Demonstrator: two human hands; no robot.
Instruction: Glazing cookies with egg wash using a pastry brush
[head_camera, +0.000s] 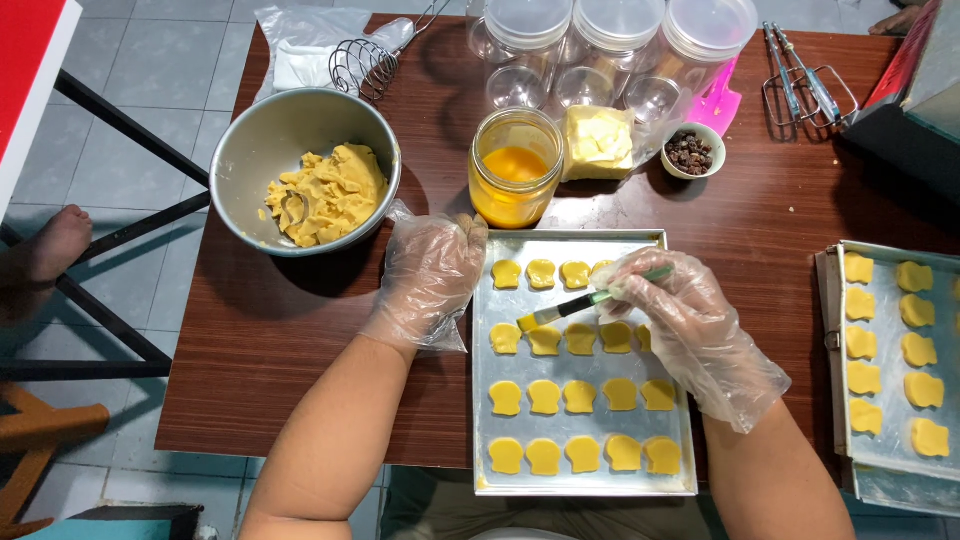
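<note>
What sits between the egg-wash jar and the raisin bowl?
Head view: a butter block in clear wrap lies between the jar and the raisin bowl, close beside the jar's right side and just short of the bowl.

Home kitchen, baking tray (483, 400) of cookies, dough bowl (250, 150), tiled floor (150, 60)

Off to your side there's a round metal bowl (245, 160) of crumbly yellow dough (325, 193), three clear lidded plastic jars (600, 45), and a small white bowl of raisins (693, 152).
</note>
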